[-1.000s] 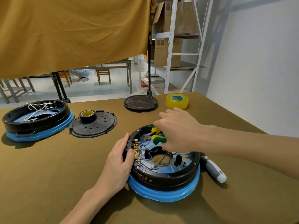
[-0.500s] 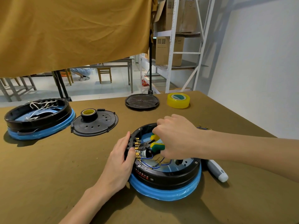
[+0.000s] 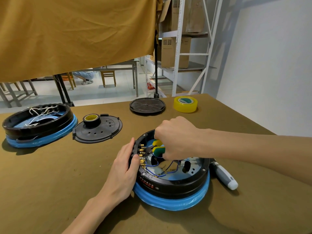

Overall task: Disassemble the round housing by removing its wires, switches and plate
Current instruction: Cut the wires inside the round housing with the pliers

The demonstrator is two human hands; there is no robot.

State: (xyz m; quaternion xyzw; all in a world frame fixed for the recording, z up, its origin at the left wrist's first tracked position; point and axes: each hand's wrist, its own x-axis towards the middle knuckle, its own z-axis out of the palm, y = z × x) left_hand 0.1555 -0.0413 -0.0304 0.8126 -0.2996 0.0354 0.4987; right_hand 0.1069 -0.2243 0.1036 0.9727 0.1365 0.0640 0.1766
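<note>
A round black housing [image 3: 177,184] with a blue base ring lies open-side up near the table's front. Blue wires [image 3: 166,168] loop inside it, and a row of brass terminals [image 3: 141,155] lines its left inner wall. My left hand [image 3: 125,168] grips the housing's left rim, thumb over the edge. My right hand [image 3: 175,138] grips pliers with yellow-green handles [image 3: 157,147]. Their dark jaws point left at the terminals. My right hand hides part of the housing's inside.
A second housing with white wires [image 3: 38,125] stands far left. A black plate [image 3: 99,130] carries a black tape roll [image 3: 92,119]. A round black cover [image 3: 147,105] and yellow tape [image 3: 185,104] lie at the back. A grey-white tool [image 3: 224,174] lies right of the housing.
My right hand has shifted the pliers left and down, bringing the jaws to the terminal row. My left hand has kept its hold on the rim.
</note>
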